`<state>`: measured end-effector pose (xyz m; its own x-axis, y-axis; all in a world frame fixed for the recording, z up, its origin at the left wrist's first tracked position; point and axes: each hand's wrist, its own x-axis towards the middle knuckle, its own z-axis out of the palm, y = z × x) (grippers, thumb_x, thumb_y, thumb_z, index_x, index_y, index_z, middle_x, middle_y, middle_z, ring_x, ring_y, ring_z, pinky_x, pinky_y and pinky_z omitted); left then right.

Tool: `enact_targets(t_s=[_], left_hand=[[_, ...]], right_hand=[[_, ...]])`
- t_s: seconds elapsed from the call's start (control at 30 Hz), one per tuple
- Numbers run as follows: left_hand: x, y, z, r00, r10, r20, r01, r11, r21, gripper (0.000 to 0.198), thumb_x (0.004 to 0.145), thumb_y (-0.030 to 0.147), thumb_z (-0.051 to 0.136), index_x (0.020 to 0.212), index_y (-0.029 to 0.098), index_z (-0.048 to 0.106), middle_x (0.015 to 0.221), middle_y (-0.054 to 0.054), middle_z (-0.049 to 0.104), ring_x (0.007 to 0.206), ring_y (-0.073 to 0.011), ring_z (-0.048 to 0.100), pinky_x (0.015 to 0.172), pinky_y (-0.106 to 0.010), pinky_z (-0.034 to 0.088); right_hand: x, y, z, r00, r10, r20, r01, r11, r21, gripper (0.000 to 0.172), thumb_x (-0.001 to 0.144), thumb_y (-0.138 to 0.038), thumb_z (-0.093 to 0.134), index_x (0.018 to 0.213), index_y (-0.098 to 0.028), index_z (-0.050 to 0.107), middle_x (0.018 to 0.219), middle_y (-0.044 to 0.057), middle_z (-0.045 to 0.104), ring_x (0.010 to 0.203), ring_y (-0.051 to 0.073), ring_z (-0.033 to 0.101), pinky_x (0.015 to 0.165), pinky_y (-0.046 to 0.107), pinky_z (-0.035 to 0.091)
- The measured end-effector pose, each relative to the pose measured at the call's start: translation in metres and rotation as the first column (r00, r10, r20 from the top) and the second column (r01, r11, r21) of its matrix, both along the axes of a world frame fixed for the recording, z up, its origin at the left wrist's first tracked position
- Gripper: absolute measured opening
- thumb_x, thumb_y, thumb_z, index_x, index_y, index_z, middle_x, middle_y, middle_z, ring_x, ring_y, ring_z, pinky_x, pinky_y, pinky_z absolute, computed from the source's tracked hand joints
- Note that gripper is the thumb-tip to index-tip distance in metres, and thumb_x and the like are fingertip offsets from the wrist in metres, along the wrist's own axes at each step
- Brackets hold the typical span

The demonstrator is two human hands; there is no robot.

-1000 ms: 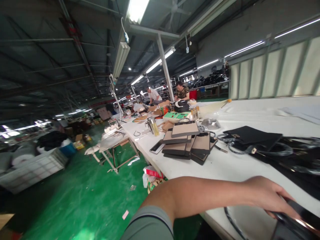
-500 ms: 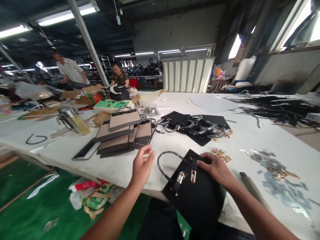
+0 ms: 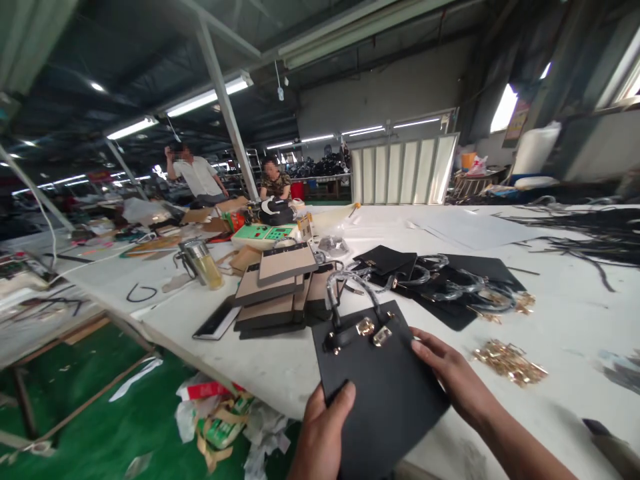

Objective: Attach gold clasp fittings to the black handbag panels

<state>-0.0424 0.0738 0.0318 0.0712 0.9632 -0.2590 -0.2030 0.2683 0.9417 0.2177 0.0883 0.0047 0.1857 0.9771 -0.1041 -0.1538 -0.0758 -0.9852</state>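
Between both hands I hold a black bag panel (image 3: 383, 400), tilted up over the table's front edge. Its looped handle (image 3: 329, 293), wrapped in clear film, stands at the top, with shiny gold-coloured fittings (image 3: 383, 335) on its ends. My left hand (image 3: 323, 430) pinches the panel's left edge, thumb on the face. On the opposite edge, my right hand (image 3: 447, 370) grips with the thumb in front; its other fingers are partly hidden behind. A pile of small gold-coloured metal parts (image 3: 510, 362) lies right of the panel.
Stacked brown-and-black panels (image 3: 273, 293) lie behind to the left, near a glass jug (image 3: 203, 263). More black panels with handles (image 3: 450, 287) lie at centre right. Black strips (image 3: 595, 233) spread along the far right. Two people are beyond the table.
My left hand, empty and apart before, now grips the panel's left edge. The panel has risen and tilted up, and its handle has swung to the top. My view has turned left.
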Motion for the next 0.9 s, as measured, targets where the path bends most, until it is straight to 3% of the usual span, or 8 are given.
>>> enact_targets(t_s=[0.17,0.3,0.4,0.5,0.6,0.7,0.8,0.9], left_hand=[[-0.055,0.079,0.083,0.894,0.232,-0.384,-0.054,0.905,0.421,0.053,0.084,0.050,0.064,0.127,0.019,0.066,0.120,-0.009,0.074,0.113,-0.0322,0.067,0.101,-0.040,0.053],[-0.092,0.173,0.155,0.459,0.555,-0.694,0.256,0.665,0.701,0.049,0.094,0.030,0.046,0.141,0.021,0.057,0.143,-0.006,0.061,0.131,-0.0307,0.056,0.115,-0.042,0.040],[-0.091,0.245,0.179,0.080,0.636,-0.768,0.395,0.687,0.610,0.053,0.096,0.022,0.037,0.147,0.011,0.048,0.157,-0.013,0.046,0.139,-0.0362,0.046,0.115,-0.050,0.036],[-0.066,0.300,0.164,-0.104,0.517,-0.850,0.428,0.795,0.431,0.053,0.099,0.028,0.037,0.147,0.008,0.046,0.159,-0.018,0.042,0.139,-0.0393,0.043,0.112,-0.051,0.037],[-0.036,0.330,0.123,-0.137,0.321,-0.937,0.406,0.881,0.242,0.058,0.095,0.044,0.048,0.141,0.008,0.052,0.142,-0.023,0.058,0.127,-0.0410,0.055,0.101,-0.048,0.046],[-0.016,0.340,0.086,-0.138,0.286,-0.948,0.437,0.877,0.201,0.060,0.091,0.050,0.054,0.135,0.009,0.058,0.132,-0.024,0.065,0.122,-0.0436,0.057,0.094,-0.049,0.049],[0.001,0.330,0.072,-0.059,0.440,-0.896,0.529,0.775,0.346,0.056,0.093,0.043,0.051,0.137,0.009,0.056,0.138,-0.021,0.061,0.129,-0.0412,0.052,0.103,-0.050,0.046],[0.024,0.285,0.083,0.287,0.547,-0.786,0.607,0.531,0.591,0.045,0.094,0.035,0.052,0.134,0.015,0.059,0.135,-0.013,0.065,0.125,-0.0282,0.059,0.108,-0.037,0.046]], right_hand=[[0.019,-0.008,-0.053,0.923,-0.118,0.366,0.136,0.990,-0.024,0.064,0.078,-0.075,0.066,0.116,-0.024,0.073,0.107,0.008,0.075,0.106,0.035,0.069,0.096,0.044,0.055],[0.019,-0.012,-0.080,0.851,-0.101,0.515,0.078,0.995,0.065,0.048,0.085,-0.071,0.061,0.098,-0.027,0.074,0.103,0.006,0.076,0.100,0.032,0.070,0.087,0.038,0.057],[0.012,-0.011,-0.078,0.823,-0.114,0.556,0.062,0.992,0.112,0.043,0.091,-0.065,0.056,0.097,-0.026,0.072,0.098,0.006,0.075,0.093,0.028,0.070,0.083,0.035,0.056],[0.006,-0.010,-0.070,0.803,-0.125,0.583,0.050,0.988,0.143,0.039,0.094,-0.060,0.054,0.094,-0.025,0.071,0.093,0.006,0.072,0.085,0.025,0.069,0.077,0.034,0.055],[0.005,-0.012,-0.067,0.791,-0.145,0.594,0.043,0.982,0.182,0.034,0.096,-0.054,0.053,0.093,-0.024,0.070,0.092,0.006,0.071,0.083,0.024,0.068,0.077,0.034,0.055],[0.009,-0.013,-0.060,0.809,-0.123,0.575,0.028,0.985,0.172,0.029,0.097,-0.048,0.053,0.095,-0.025,0.071,0.092,0.005,0.071,0.082,0.023,0.068,0.076,0.032,0.055],[0.023,0.002,-0.039,0.788,-0.108,0.606,0.004,0.985,0.170,0.026,0.098,-0.044,0.055,0.098,-0.025,0.072,0.093,0.005,0.071,0.079,0.021,0.067,0.073,0.031,0.055],[0.044,0.052,-0.011,0.650,-0.192,0.735,-0.035,0.959,0.281,0.026,0.099,-0.039,0.053,0.105,-0.023,0.072,0.101,0.007,0.071,0.085,0.021,0.068,0.078,0.033,0.054]])
